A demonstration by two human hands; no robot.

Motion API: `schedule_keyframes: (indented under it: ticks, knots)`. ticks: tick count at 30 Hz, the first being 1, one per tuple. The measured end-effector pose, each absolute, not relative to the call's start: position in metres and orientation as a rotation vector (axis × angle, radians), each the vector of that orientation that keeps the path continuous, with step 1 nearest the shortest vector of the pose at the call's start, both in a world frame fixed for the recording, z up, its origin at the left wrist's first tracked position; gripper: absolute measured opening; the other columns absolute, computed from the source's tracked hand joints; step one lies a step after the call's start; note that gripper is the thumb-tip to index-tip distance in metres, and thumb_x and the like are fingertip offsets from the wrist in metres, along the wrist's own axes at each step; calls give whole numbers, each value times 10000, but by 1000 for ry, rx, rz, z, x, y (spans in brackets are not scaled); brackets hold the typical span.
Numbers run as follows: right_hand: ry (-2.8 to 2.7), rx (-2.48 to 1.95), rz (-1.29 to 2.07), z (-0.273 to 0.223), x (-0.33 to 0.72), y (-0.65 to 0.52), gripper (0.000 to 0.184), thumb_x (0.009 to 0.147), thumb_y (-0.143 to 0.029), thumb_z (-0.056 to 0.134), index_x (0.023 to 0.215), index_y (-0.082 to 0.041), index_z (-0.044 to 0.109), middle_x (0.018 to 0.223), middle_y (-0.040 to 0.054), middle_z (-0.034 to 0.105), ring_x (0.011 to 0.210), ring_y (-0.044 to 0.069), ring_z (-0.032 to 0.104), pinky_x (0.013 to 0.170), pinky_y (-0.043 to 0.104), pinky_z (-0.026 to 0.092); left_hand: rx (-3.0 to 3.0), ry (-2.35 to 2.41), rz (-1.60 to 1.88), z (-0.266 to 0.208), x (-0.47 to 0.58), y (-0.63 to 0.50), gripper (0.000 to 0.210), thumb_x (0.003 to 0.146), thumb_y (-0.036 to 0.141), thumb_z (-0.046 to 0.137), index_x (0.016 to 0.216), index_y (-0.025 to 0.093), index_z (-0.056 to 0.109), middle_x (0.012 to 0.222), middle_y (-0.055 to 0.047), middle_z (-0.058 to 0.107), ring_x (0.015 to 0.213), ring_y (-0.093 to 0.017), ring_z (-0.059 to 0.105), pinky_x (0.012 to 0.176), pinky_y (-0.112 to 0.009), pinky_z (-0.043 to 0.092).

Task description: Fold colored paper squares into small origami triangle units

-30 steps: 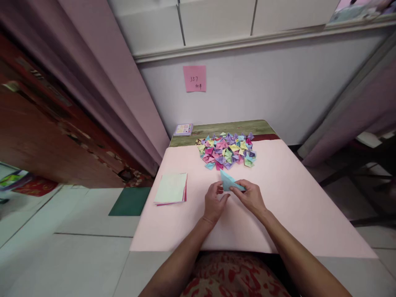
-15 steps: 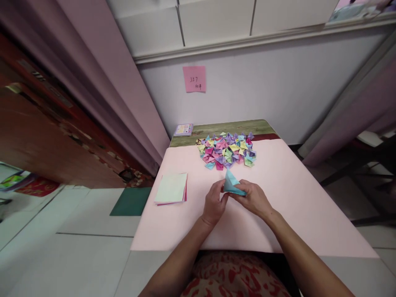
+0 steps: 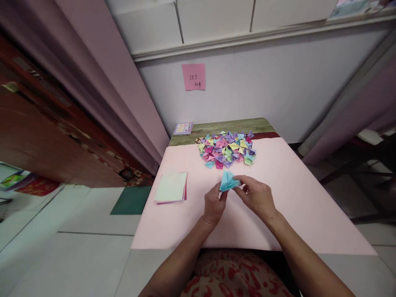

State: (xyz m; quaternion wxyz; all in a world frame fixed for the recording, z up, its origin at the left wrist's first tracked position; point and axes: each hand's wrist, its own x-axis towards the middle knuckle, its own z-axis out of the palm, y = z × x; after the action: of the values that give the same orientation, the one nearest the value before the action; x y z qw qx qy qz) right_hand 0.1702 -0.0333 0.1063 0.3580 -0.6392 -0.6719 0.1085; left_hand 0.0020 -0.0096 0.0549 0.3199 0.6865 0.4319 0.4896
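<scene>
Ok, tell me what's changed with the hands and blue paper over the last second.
The left hand, its thumb apart from the blue paper a second ago, now pinches its lower left part. The right hand has shifted slightly right, holding the paper's right edge. The paper looks more compact, less drawn out. The folded pieces and paper stack stayed put.

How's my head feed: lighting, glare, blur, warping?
Head view: soft light, no strong glare or hard shadows on the pink table cover; head view, centre: left hand and right hand are clear, but finer creases in the blue paper are hard to make out; head view, left edge: wide-angle stretch seems to slant the brown door; detail there is soft.
</scene>
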Motion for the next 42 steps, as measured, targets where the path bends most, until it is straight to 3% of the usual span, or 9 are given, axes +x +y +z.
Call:
schedule_keyframes:
  ticks: [3, 6, 11, 15, 19, 26, 29, 33, 42]
  knots:
    - [-1368, -1625, 433, 107, 175, -30, 386, 777, -497, 715, 1061, -239, 673, 901, 30, 702, 635, 141, 622, 639, 274, 488, 1206, 1125, 1249, 64, 10, -11, 232, 779, 316, 730, 957, 172, 692, 822, -46, 739, 741, -200, 712, 762, -360, 591]
    - [-1191, -1531, 877, 102, 177, -25, 558, 680, -565, 770, 1093, -202, 670, 944, 68, 699, 716, 173, 629, 638, 292, 510, 839, 1010, 1182, 76, 17, -13, 385, 658, 337, 831, 955, 132, 696, 805, -52, 736, 655, -169, 686, 715, -353, 593]
    - [-943, -1349, 1286, 85, 171, -21, 445, 633, -552, 797, 830, -164, 706, 621, -1, 602, 575, 122, 511, 559, 255, 426, 848, 927, 1035, 85, 20, -19, 455, 605, 330, 869, 969, 109, 708, 819, -69, 738, 663, -154, 671, 671, -307, 585]
    - [-954, -1341, 1293, 72, 168, -21, 405, 608, -532, 814, 733, -168, 688, 556, -28, 546, 520, 102, 440, 520, 247, 370, 851, 1011, 1061, 74, 16, -12, 405, 642, 433, 830, 842, 108, 695, 688, -32, 688, 582, -135, 630, 597, -295, 573]
    - [-1082, -1409, 1245, 51, 172, -15, 396, 729, -568, 691, 737, -172, 677, 558, -18, 562, 528, 122, 478, 523, 249, 391, 962, 1109, 1023, 50, 7, 7, 361, 655, 441, 803, 763, 126, 663, 583, 5, 626, 517, -123, 596, 531, -250, 511]
    - [-1443, -1780, 773, 11, 174, 3, 349, 816, -487, 538, 662, -216, 694, 532, -15, 579, 509, 144, 507, 486, 244, 337, 1716, 1548, 768, 13, 0, 33, 185, 820, 300, 614, 694, 174, 665, 698, -11, 631, 680, -152, 580, 632, -264, 446]
    - [-1438, -1822, 621, 2, 172, 5, 278, 806, -442, 562, 843, -226, 734, 672, 1, 651, 603, 161, 567, 566, 265, 397, 1956, 1673, 769, 8, 2, 34, 54, 806, 230, 643, 831, 193, 675, 858, -41, 646, 835, -189, 594, 728, -297, 455]
    - [-1475, -1817, 463, -7, 172, 3, 399, 782, -434, 628, 1115, -225, 695, 960, 40, 671, 663, 148, 587, 662, 301, 454, 1997, 1650, 844, 2, 1, 31, 239, 777, 216, 698, 1012, 215, 657, 1015, -48, 639, 984, -206, 579, 832, -320, 466]
    - [-1566, -1759, 471, -12, 173, -2, 330, 783, -365, 657, 1097, -278, 712, 1148, 32, 626, 566, 91, 535, 595, 292, 455, 1928, 1465, 938, -4, -8, 31, 278, 739, 160, 712, 1008, 226, 696, 1057, -34, 623, 972, -184, 580, 845, -313, 491]
